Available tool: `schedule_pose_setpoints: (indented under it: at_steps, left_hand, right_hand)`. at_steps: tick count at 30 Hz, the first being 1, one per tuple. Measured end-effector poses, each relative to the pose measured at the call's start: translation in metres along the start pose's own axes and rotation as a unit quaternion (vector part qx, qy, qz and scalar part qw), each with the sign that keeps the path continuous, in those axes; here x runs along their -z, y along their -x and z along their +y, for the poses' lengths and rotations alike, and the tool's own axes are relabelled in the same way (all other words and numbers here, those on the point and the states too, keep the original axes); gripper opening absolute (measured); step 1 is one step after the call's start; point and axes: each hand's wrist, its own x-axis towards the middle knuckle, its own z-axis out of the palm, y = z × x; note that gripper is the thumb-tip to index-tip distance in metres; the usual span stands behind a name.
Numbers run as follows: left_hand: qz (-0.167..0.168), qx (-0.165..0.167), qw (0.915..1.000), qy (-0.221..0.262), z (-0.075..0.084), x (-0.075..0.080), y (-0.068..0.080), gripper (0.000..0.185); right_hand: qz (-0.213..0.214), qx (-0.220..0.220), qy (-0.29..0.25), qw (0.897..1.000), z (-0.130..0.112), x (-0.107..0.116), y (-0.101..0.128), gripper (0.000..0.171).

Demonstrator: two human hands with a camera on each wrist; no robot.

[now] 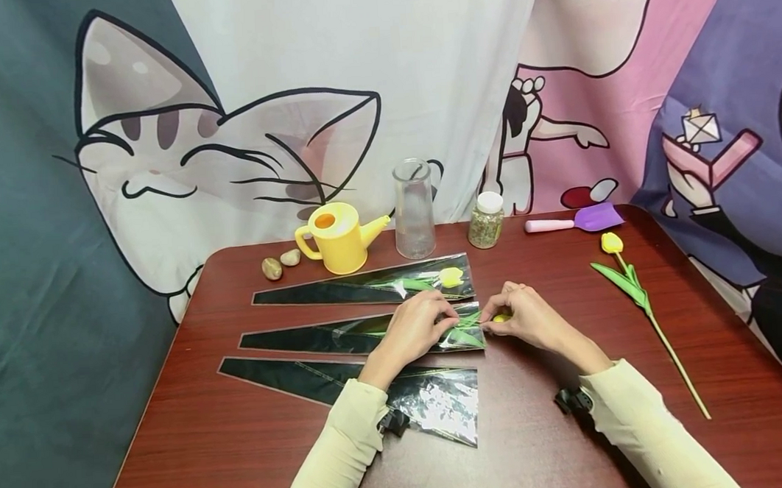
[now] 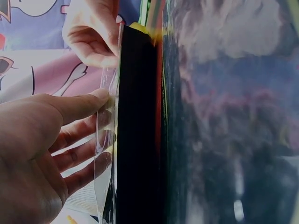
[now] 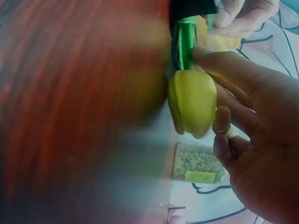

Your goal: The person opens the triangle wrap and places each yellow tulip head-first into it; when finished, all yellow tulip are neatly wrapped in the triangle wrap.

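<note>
Pinching the open mouth of the middle sleeve, the left hand steadies it while the right hand grips a yellow tulip.

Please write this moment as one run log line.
left hand holds middle sleeve open | right hand pushes yellow tulip in

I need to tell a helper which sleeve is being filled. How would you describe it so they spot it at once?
On the red-brown table, three cone-shaped plastic sleeves lie side by side. It is the middle sleeve, the only one both hands touch, with a yellow tulip at its wide mouth.
</note>
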Motion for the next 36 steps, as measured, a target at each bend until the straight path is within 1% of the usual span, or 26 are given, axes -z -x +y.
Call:
schedule_pose_setpoints:
  at_steps: [5,9,13,19,22,30,36]
  left_hand:
    - [-0.002,0.004,1.0,-0.001,0.0,0.0,0.001,0.008]
    - [-0.001,0.004,1.0,-0.001,0.0,0.0,0.001,0.007]
    - [0.001,0.002,1.0,0.001,0.0,0.001,0.002,0.008]
    - [0.005,0.001,1.0,0.006,-0.002,0.001,0.002,0.007]
    - [0.004,0.002,1.0,0.008,-0.003,0.001,0.002,0.007]
    - [-0.001,0.003,1.0,0.005,-0.002,0.003,0.001,0.007]
    - [-0.003,0.002,1.0,0.005,-0.002,0.003,0.0,0.008]
  right_hand:
    - [0.043,-0.015,-0.012,0.999,-0.001,0.015,0.006,0.016]
    - [0.051,-0.041,-0.01,0.998,0.005,0.029,0.014,0.013]
    - [0.027,-0.063,-0.011,0.998,0.015,0.039,0.024,0.011]
    - [-0.037,-0.09,-0.038,0.995,0.021,0.039,0.034,0.025]
    - [-0.058,-0.099,-0.053,0.992,0.021,0.038,0.035,0.026]
    - [-0.073,-0.098,-0.05,0.991,0.019,0.037,0.035,0.018]
    - [-0.064,-0.093,-0.055,0.992,0.017,0.036,0.035,0.017]
